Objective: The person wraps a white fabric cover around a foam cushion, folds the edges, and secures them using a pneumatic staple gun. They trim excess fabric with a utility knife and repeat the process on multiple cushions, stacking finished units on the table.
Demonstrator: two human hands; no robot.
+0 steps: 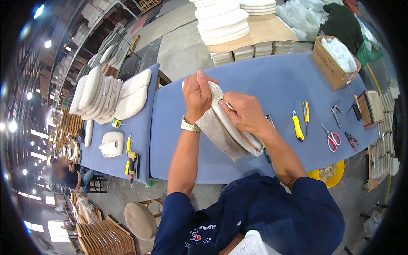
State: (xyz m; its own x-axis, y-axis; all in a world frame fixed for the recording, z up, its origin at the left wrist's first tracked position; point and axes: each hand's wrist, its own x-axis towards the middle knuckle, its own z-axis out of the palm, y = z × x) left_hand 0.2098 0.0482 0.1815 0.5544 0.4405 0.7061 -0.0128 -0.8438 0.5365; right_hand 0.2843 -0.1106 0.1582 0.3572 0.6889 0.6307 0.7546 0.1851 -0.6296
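A foam cushion pad [229, 122], partly wrapped in beige fabric [219, 135], is held on edge over the blue table in front of me. My left hand [198, 96] grips its far end, with the fingers curled over it and the thumb on top. Against the pad's side, my right hand [245, 111] pinches the edge of the fabric with bent fingers. The loose fabric hangs down on the left side of the pad. Part of a dark tool [268, 157] shows beside the cushion's near end, mostly covered by the pad and my right forearm.
Right of my hands on the blue table [272, 80] lie a yellow cutter [297, 126], a screwdriver [306, 112], scissors [331, 138] and pliers [336, 114]. A carton [335, 70] of white stuffing stands at the far right. Stacked cushions [95, 93] and a staple gun [134, 163] occupy the left table.
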